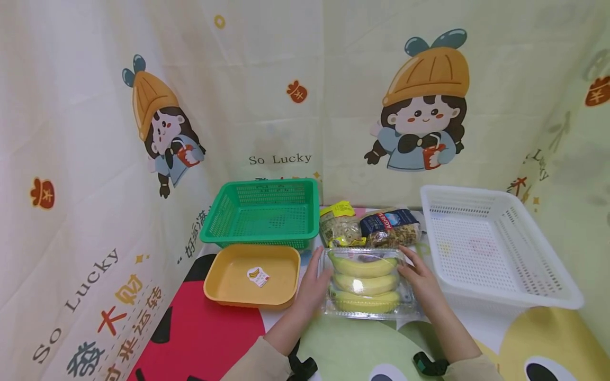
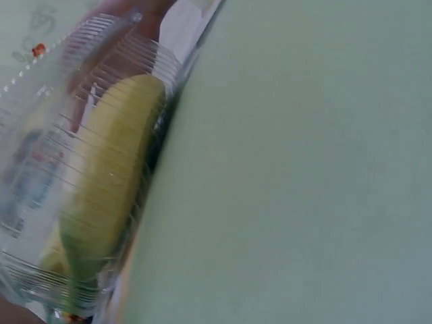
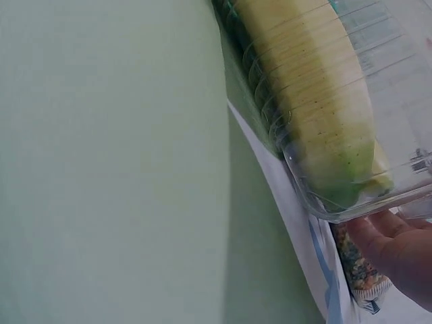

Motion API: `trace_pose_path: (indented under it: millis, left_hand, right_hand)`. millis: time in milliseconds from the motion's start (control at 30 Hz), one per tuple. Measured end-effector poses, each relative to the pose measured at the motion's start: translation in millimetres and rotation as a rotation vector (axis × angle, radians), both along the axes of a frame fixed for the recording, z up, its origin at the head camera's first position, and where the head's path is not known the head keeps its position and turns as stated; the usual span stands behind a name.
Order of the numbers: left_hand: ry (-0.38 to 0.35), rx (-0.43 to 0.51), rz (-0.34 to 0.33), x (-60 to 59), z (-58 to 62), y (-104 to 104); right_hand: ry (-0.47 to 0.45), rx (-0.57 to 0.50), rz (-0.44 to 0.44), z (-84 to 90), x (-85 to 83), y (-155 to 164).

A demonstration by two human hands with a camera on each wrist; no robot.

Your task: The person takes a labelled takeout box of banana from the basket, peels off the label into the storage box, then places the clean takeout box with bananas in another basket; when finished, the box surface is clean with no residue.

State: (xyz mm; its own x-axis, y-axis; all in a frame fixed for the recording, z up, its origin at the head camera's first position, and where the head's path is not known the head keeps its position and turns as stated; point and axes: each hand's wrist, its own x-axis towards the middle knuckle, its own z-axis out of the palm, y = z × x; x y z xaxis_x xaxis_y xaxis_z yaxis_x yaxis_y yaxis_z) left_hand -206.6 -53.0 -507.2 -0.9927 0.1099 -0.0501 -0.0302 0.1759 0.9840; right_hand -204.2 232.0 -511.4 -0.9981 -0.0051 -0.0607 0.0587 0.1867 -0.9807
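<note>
A clear plastic box with three yellow bananas lies on the table in front of me. My left hand holds its left end and my right hand holds its right end, fingers reaching along the sides. In the left wrist view a banana shows through the ribbed plastic, close up. The right wrist view has the box above the green table cover, with my right hand's fingertips under its rim.
A green basket stands at the back and a yellow tray with a banana sticker sits left of the box. Two snack packs lie just behind the box. A white basket stands at right. Printed curtains enclose the table.
</note>
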Motion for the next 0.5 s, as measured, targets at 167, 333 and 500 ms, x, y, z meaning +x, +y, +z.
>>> trace_pose_path:
  millis: [167,333,500]
  left_hand:
    - [-0.064,0.193,-0.024,-11.6,-13.5,2]
    - [-0.057,0.256,-0.057,-18.0,-25.1,2]
    - [-0.05,0.257,-0.06,-19.5,-28.0,4]
  right_hand:
    - [0.008,-0.045,0.027,-4.0,-1.5,1]
    - [0.002,-0.078,0.032,-7.4,-2.6,1]
    - [0.001,-0.093,0.026,-7.1,-3.3,0]
